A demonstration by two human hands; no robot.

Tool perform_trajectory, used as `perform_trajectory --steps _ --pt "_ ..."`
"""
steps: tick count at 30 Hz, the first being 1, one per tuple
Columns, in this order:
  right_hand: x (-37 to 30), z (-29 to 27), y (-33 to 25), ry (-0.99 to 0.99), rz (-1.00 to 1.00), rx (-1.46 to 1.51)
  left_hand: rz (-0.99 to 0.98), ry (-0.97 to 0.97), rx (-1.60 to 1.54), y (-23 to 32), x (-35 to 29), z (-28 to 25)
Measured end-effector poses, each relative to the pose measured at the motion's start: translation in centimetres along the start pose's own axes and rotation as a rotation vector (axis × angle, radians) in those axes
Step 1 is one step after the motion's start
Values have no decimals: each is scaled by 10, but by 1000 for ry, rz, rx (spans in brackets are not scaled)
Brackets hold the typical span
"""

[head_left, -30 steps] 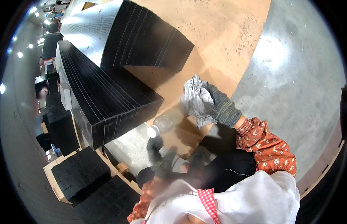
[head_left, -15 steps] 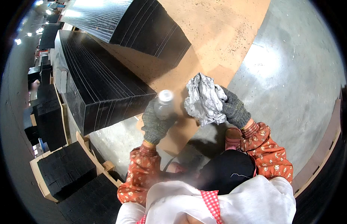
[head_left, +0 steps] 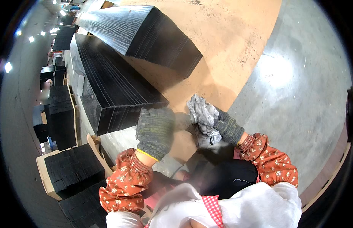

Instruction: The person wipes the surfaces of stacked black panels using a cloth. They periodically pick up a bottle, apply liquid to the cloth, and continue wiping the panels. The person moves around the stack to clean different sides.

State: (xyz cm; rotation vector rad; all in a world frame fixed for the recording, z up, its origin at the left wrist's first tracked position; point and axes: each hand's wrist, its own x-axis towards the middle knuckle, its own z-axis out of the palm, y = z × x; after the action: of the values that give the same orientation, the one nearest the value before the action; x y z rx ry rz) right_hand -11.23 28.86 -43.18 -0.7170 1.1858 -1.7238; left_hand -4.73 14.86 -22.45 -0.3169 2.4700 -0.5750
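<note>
My left hand (head_left: 155, 129), in a dark grey knitted glove, is closed around a clear plastic bottle (head_left: 182, 121). The bottle lies tilted on its side, its white-capped end against a crumpled grey-white cloth (head_left: 204, 116); motion blurs it. My gloved right hand (head_left: 228, 128) grips that cloth from its right side, with folds hanging below the fingers. Just beyond my left hand is a stack of long black boards (head_left: 119, 91). A second black stack (head_left: 161, 41), with a shiny streaked top, stands farther off.
A tan sheet (head_left: 226, 45) lies under the stacks, and grey concrete floor (head_left: 298, 106) runs along the right. At the lower left, black blocks (head_left: 74, 167) sit on wooden pallets. Another long edge of board (head_left: 332, 171) curves along the far right.
My left hand has tipped the bottle from upright to sideways, bringing its top against the cloth. My right hand has lowered the cloth slightly and drawn it inward.
</note>
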Motion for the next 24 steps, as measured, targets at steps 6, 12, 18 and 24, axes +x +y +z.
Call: perform_trajectory --steps 6,12,18,24 --pt "-8 6 -13 -2 -36 -55 105 28 -33 3 -5 -17" --pt "3 14 -40 -75 154 -279 -19 56 -63 -4 -18 20" --pt "-3 10 -28 -4 8 -324 -124 68 -192 -7 -20 37" --pt "9 14 -53 45 -46 -514 -235 268 -806 -8 -27 119"
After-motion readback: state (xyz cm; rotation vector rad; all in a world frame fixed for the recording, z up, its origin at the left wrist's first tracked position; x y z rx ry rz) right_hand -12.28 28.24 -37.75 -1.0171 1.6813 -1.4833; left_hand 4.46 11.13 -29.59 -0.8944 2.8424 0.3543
